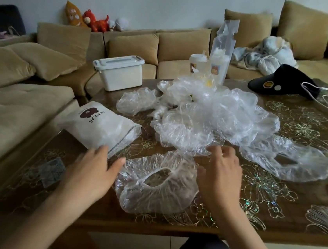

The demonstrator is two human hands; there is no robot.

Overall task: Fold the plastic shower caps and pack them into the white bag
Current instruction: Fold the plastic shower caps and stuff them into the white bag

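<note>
At the near edge of the table [270, 224], both forearms reach forward from 6 o'clock, palms down, flanking one clear shower cap [156, 187] that lies flat with its elastic opening facing up. The left hand [94, 169], at 9 o'clock of this cap, has fingers extended and loosely spread; its fingertips lie over the near corner of the white bag [99, 126], and the thumb points toward the cap's rim, holding nothing. The right hand [220, 176], at 3 o'clock of the cap, is open with fingers curled and splayed, hovering at the cap's right edge; whether it touches the plastic cannot be told. The white bag lies on its side at 10 o'clock of the cap, printed "POPULAR". A heap of unfolded caps [211, 113] sits at 12 o'clock, beyond the hands. A white lidded box [120, 73] stands at 11 o'clock, at the table's far corner.
</note>
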